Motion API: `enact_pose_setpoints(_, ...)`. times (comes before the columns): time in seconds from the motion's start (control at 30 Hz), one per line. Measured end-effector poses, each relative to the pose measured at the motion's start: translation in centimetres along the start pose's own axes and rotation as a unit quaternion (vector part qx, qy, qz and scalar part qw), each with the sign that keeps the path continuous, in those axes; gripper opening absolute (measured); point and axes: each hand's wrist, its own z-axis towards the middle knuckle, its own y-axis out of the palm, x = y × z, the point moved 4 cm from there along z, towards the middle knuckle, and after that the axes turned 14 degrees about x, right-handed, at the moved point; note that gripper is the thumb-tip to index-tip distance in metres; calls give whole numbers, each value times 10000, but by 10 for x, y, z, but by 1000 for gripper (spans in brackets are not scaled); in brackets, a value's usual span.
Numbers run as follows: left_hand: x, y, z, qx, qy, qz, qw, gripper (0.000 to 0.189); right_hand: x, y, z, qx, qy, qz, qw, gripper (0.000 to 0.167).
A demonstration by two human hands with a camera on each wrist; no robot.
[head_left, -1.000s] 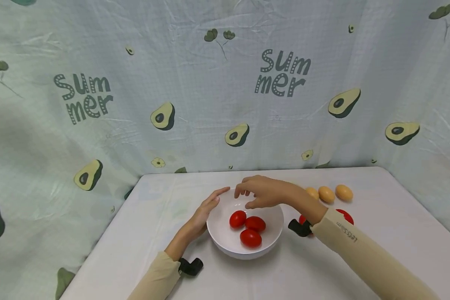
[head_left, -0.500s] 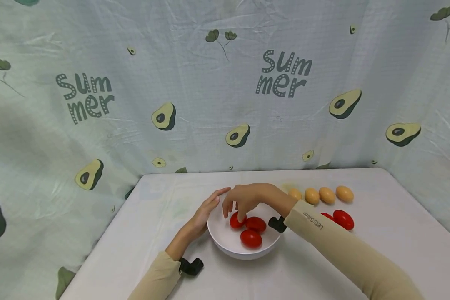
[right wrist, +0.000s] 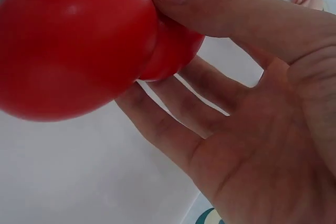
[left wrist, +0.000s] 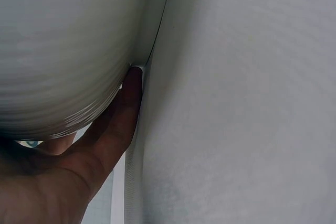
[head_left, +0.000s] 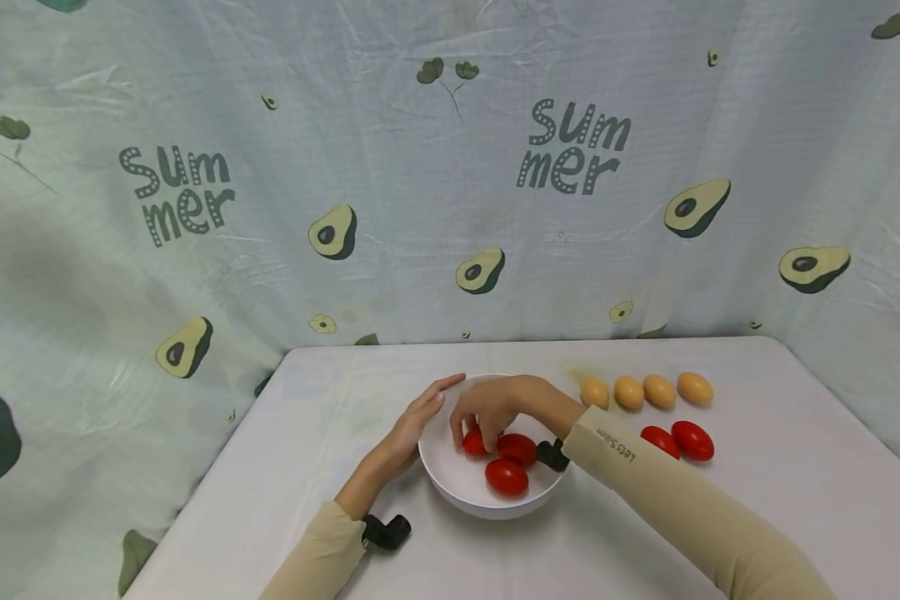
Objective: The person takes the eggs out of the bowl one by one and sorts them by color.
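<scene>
A white bowl [head_left: 468, 504] stands on the table with three red eggs in it. My right hand [head_left: 487, 407] reaches down into the bowl and pinches the left egg [head_left: 474, 444] between thumb and fingers. In the right wrist view, the thumb lies on that egg [right wrist: 178, 51] and the fingers pass beneath it; a nearer red egg [right wrist: 73, 45] partly covers it. The other two eggs, a rear one [head_left: 519, 450] and a front one [head_left: 507, 477], lie close by. With fingers extended, my left hand [head_left: 407, 433] rests against the bowl's left side.
Several light brown eggs [head_left: 660, 391] form a row at the back right of the white table [head_left: 330, 400]. Two red eggs [head_left: 692, 440] lie in front of them, one partly behind the right sleeve [head_left: 667, 492]. A printed cloth [head_left: 390, 167] hangs behind the table.
My right hand has moved left and down into the bowl, and its thumb and fingers have closed on the left red egg. The left hand has stayed at the bowl.
</scene>
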Motion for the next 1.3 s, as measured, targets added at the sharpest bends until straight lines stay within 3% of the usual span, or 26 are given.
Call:
enact_pose_setpoints(0.43, 1, 2, 0, 58, 0, -27, 10000, 50, 6, -8, -7, 106, 131, 497, 9986, 32)
enact_pose_setpoints(0.63, 0, 1, 0, 136, -26, 5, 9999, 51, 7, -17, -18, 411, 60, 494, 9979, 35)
enact_pose_setpoints(0.87, 0, 2, 0, 185, -54, 20, 9998, 51, 10, -28, -36, 799, -301, 536, 9949, 35)
enact_pose_setpoints(1.3, 0, 2, -1, 251, -105, 182, 9995, 50, 19, -43, -82, 1662, -604, 1098, 9781, 34)
